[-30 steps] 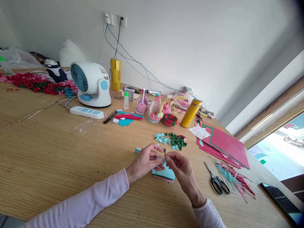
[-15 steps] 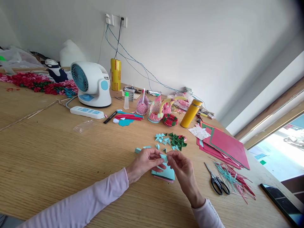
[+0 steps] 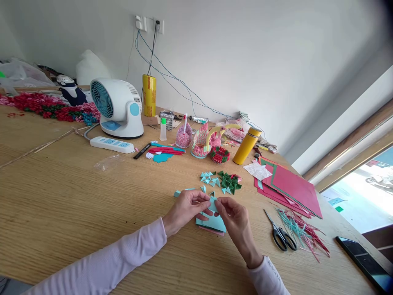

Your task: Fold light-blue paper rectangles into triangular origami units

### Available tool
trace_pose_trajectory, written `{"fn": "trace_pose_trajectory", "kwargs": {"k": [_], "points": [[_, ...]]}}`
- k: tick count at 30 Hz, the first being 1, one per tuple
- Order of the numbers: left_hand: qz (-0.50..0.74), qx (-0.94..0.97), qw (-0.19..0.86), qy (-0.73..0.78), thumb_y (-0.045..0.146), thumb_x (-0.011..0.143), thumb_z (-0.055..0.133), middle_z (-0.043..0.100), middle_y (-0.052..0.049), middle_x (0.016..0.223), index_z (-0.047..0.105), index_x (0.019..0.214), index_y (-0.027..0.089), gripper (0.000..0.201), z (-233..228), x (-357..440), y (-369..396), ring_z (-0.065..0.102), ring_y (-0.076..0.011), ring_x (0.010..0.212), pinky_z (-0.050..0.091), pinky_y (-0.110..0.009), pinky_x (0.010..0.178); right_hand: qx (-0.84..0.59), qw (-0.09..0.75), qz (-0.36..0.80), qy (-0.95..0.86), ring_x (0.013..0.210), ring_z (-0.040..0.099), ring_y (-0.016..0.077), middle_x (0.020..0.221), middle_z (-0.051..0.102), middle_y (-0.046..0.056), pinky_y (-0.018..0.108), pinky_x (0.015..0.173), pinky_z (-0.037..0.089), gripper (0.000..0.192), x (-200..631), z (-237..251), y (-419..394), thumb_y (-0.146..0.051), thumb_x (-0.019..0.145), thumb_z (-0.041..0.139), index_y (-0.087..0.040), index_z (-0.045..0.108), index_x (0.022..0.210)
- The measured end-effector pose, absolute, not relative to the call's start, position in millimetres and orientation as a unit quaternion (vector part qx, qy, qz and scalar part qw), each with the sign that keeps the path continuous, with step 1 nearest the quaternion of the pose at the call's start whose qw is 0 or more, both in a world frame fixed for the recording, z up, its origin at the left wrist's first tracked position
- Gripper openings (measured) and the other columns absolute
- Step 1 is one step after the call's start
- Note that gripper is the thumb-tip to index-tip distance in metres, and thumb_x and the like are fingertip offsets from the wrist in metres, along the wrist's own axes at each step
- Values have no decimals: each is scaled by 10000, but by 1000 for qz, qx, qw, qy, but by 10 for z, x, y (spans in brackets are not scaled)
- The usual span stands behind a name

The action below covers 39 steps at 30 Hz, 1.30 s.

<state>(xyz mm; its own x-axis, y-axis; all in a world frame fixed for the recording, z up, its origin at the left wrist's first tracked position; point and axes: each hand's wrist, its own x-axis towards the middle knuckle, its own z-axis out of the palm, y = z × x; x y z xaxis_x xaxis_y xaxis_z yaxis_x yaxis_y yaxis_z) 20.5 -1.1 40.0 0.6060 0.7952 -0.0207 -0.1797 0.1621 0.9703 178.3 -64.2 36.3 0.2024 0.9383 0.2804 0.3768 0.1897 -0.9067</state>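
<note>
A wide wooden table (image 3: 61,196) stands against a white wall. At its near edge, the left hand (image 3: 187,207) and the right hand (image 3: 235,217) meet over a small stack of blue paper (image 3: 215,223), which lies flat on the table. Both hands pinch one small blue piece (image 3: 213,203) between the fingertips, just above the stack. Behind the hands lie folded triangles (image 3: 221,180), blue ones beside green ones. To the right of the right hand are black scissors (image 3: 280,233), touching a heap of thin paper strips (image 3: 302,233), and further back some red sheets (image 3: 288,186). A yellow bottle (image 3: 247,145) stands near paper swans (image 3: 199,139). On the far left side a white fan (image 3: 116,107) stands behind a power strip (image 3: 112,144).
</note>
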Motion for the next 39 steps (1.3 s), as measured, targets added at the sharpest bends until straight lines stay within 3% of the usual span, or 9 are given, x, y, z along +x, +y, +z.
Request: {"fn": "trace_pose_trajectory", "kwargs": {"k": [4,10,19,39], "points": [[362,545,705,275,366,745,722,659,-55,779,614,911,91,338,429,185,-21,694,-191,719,567,-267,592,-533,542,407,-507,579,566,120,636,619,14,222,548,444,290,1793,375,-632,-438,820,650,-151,660,775],[370,583,674,263,351,774,692,646,-41,759,606,894,95,295,409,200,-5,670,-160,672,562,-260,584,-500,555,483,-456,563,564,100,636,631,13,200,531,455,290,1814,374,-629,-425,783,703,-135,696,774],[364,624,630,285,405,756,696,645,-40,750,587,885,110,340,393,223,-14,661,-161,669,568,-257,548,-527,533,444,-491,561,597,111,660,660,24,205,497,486,320,1767,373,-623,-452,762,707,-135,699,804],[348,588,673,283,407,769,668,609,-23,733,587,850,115,314,351,231,9,637,-139,639,565,-251,535,-540,500,440,-515,582,609,123,672,669,20,223,505,535,332,1790,388,-636,-470,777,675,-140,700,803]]}}
